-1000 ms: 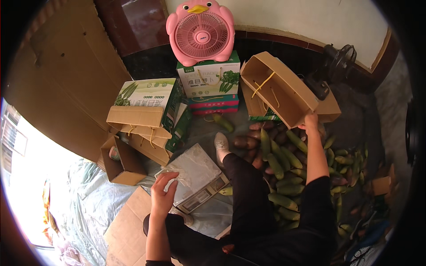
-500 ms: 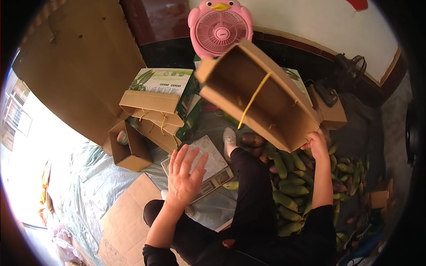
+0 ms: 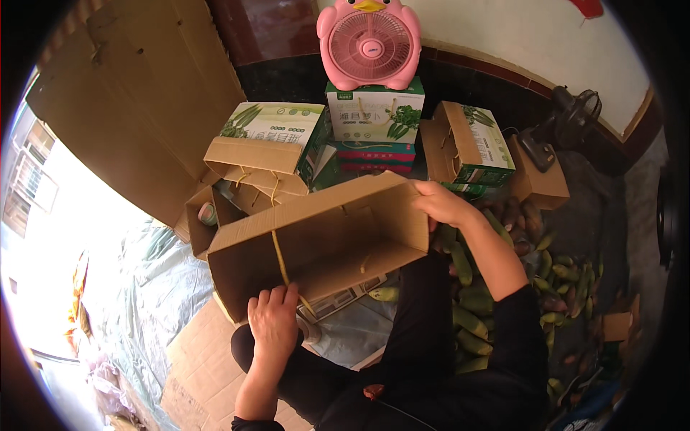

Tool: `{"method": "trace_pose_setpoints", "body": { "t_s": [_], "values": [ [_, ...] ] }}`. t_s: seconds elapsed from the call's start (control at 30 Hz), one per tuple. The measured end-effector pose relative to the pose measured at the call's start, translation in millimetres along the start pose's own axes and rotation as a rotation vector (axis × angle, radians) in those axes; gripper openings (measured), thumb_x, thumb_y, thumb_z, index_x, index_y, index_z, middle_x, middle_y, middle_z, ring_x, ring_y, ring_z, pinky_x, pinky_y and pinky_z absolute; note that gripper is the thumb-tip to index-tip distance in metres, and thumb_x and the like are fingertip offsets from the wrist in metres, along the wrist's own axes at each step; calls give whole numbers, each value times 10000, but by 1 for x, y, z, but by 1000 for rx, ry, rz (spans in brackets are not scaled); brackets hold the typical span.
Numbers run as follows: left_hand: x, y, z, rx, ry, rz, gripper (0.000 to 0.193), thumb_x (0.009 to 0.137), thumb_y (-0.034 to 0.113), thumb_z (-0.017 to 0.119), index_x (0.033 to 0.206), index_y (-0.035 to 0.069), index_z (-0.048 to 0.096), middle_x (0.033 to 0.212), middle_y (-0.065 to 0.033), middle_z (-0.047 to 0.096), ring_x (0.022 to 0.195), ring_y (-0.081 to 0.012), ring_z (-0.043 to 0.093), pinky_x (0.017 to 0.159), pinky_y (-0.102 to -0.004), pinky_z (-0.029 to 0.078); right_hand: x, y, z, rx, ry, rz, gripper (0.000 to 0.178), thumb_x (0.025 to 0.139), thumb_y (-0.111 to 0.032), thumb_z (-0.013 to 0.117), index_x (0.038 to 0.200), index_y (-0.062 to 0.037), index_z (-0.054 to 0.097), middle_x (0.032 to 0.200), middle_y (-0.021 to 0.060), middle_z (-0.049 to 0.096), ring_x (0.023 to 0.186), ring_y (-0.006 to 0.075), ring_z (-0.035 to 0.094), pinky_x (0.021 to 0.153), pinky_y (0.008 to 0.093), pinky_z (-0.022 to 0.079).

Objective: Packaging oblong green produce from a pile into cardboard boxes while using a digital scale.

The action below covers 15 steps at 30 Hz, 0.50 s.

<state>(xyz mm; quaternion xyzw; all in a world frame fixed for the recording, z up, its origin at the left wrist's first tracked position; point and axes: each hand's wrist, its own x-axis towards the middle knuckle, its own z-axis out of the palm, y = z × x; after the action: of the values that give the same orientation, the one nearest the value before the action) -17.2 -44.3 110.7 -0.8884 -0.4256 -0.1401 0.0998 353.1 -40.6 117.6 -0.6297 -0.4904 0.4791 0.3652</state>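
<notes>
An open brown cardboard carton (image 3: 332, 203) is held between my hands above my lap, its dark inside facing me. A yellow cord handle (image 3: 279, 260) hangs across the opening at its left part. My right hand (image 3: 447, 207) grips the carton's right end, thumb and fingers around the wall. At the near left edge, my left hand (image 3: 273, 320) curls its fingers over the cardboard beside the cord; the fingertips are partly hidden. Beneath the carton, the edge of a flat scale (image 3: 345, 298) shows, mostly covered.
Green radishes (image 3: 474, 316) lie piled at the right. Printed cartons with cord handles stand ahead: one at left (image 3: 277, 122), one at right (image 3: 485, 140), another (image 3: 377, 115) under a pink fan (image 3: 370, 49). A small open box (image 3: 208, 215) sits left. Flattened cardboard (image 3: 198, 366) covers the near-left floor.
The carton has come down and left, turning level before me. My right hand moved with it, while my open left hand lowered and closed on its near edge.
</notes>
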Motion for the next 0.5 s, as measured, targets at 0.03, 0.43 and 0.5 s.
{"method": "trace_pose_setpoints", "body": {
  "t_s": [0.03,0.43,0.5],
  "values": [
    [0,-7,9,-14,-75,28,290,745,100,579,1028,117,638,865,-33,608,783,-203,567,674,-346,406,19,18,2,-98,-22,-52,458,840,-35,463,1298,-31,485,977,69,635,726,111,614,527,256,499],
    [12,-40,122,-211,-293,-53,165,729,38,554,829,91,674,771,-95,639,814,-286,613,676,-426,491,20,92,16,140,159,86,410,924,-190,509,1300,-32,477,1069,123,628,794,155,646,568,240,474],
    [11,-42,136,-234,-296,-74,138,742,68,569,831,87,672,778,-109,640,808,-305,618,684,-441,497,5,124,7,161,200,148,405,920,-189,510,1293,-34,484,1061,119,632,793,157,645,575,247,473]
  ]
}}
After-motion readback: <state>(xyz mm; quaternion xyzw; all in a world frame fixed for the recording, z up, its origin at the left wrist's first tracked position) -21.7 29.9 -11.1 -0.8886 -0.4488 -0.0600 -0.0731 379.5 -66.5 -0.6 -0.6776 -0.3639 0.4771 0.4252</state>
